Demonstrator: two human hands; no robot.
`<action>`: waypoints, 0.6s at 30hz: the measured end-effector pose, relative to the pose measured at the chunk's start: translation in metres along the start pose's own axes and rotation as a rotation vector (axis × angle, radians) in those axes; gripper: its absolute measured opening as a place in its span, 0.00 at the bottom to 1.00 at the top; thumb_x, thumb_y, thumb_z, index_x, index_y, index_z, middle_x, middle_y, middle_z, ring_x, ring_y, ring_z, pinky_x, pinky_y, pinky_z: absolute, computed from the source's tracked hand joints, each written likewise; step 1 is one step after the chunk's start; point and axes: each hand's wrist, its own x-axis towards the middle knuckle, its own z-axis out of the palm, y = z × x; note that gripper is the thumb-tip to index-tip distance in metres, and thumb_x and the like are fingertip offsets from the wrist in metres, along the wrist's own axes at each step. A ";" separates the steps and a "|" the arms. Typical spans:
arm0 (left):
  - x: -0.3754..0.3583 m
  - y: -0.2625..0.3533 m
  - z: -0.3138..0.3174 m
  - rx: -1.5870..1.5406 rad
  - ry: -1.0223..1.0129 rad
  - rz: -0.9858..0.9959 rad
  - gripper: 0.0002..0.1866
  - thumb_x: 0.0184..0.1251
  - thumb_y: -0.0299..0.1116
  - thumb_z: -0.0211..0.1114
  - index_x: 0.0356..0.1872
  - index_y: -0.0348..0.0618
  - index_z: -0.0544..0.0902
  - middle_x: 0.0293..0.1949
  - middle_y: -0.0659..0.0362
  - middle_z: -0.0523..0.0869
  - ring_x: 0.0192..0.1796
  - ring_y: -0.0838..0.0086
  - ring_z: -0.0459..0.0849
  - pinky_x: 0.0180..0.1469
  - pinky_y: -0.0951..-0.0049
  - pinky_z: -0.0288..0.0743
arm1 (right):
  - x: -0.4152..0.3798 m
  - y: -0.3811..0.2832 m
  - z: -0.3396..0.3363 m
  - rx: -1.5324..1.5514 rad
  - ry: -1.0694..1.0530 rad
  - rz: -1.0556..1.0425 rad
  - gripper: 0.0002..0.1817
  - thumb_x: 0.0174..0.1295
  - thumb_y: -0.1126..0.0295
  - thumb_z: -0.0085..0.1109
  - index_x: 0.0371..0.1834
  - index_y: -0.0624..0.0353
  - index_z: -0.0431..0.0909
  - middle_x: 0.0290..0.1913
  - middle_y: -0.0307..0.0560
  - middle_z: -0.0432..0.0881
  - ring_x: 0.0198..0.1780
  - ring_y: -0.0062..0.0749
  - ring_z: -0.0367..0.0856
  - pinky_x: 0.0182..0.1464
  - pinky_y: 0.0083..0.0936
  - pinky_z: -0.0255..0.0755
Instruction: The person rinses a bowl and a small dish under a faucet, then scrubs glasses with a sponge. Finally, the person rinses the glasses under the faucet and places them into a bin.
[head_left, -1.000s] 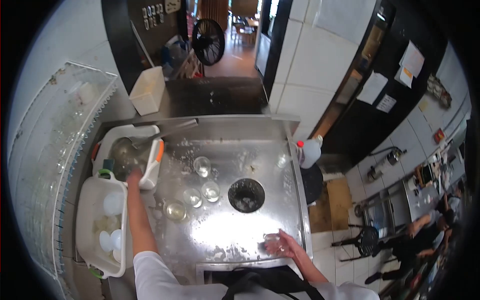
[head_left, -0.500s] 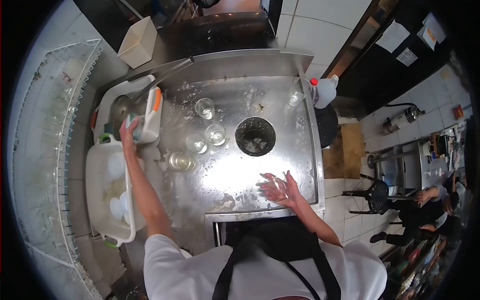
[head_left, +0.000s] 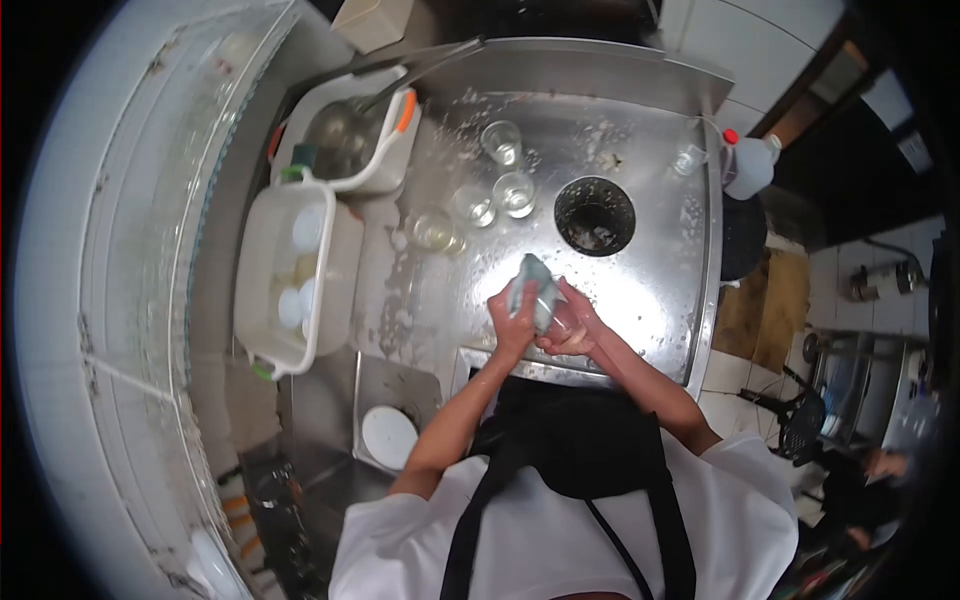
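step: scrubbing | left hand (head_left: 513, 325) pinches pale sponge (head_left: 530, 283) onto clear glass (head_left: 556, 318) gripped by right hand (head_left: 568, 330), steel counter's (head_left: 640, 290) front edge | next: likely rinse, firm hold

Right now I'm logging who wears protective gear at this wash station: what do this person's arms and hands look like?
Both arms are bare from the elbow down, below short white sleeves of a T-shirt. A black apron with straps crossing the shoulders covers the front. The left hand and right hand are bare: no gloves. No watch, ring or wristband can be made out.
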 end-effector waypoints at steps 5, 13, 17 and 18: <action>0.009 0.049 -0.022 0.199 -0.674 0.093 0.15 0.68 0.40 0.63 0.39 0.36 0.80 0.29 0.49 0.80 0.31 0.73 0.77 0.35 0.68 0.71 | -0.041 0.000 -0.005 -0.482 0.058 -0.128 0.31 0.64 0.54 0.54 0.64 0.62 0.64 0.49 0.54 0.77 0.36 0.43 0.81 0.33 0.38 0.79; 0.015 0.062 -0.036 -0.781 -0.258 -0.088 0.12 0.59 0.26 0.67 0.39 0.40 0.72 0.43 0.58 0.76 0.44 0.71 0.80 0.48 0.71 0.73 | -0.094 -0.009 0.039 -0.334 0.054 -0.283 0.53 0.48 0.45 0.70 0.76 0.41 0.49 0.55 0.52 0.74 0.42 0.47 0.80 0.31 0.37 0.80; -0.012 0.048 0.001 -0.267 -0.285 0.356 0.15 0.55 0.22 0.67 0.44 0.39 0.75 0.42 0.54 0.81 0.41 0.66 0.84 0.44 0.67 0.78 | -0.066 0.019 -0.017 0.021 -0.065 -0.044 0.41 0.53 0.39 0.62 0.68 0.43 0.62 0.54 0.48 0.74 0.41 0.50 0.78 0.25 0.35 0.71; -0.012 0.044 -0.002 -0.273 -0.276 0.360 0.15 0.55 0.22 0.67 0.44 0.39 0.75 0.42 0.54 0.81 0.41 0.66 0.84 0.44 0.67 0.78 | -0.061 0.019 -0.013 0.011 -0.064 -0.038 0.41 0.53 0.39 0.62 0.68 0.43 0.62 0.54 0.48 0.74 0.41 0.50 0.78 0.25 0.35 0.71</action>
